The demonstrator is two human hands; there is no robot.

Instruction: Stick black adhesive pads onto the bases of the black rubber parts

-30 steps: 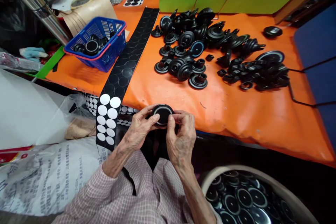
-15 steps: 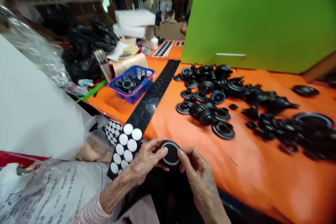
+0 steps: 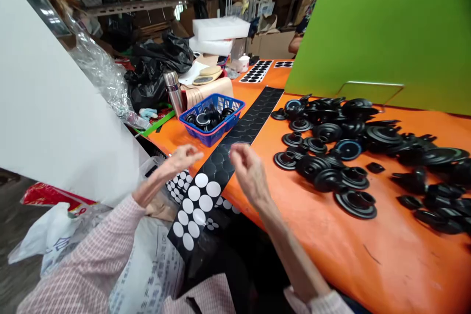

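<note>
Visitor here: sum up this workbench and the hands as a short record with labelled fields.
Left hand: half-curled beside the black strip; nothing visibly held
Right hand: overlaps the strip in view; contact and grip unclear
Strip end: white circles, past the table edge
Blue basket: holds black parts; left of the strip
Orange table: heap of black pieces right of the strip
Behind the heap: green panel

Workshop; heaped black parts (image 3: 382, 135); sticker strip (image 3: 221, 162); cardboard boxes (image 3: 272, 45) behind
</note>
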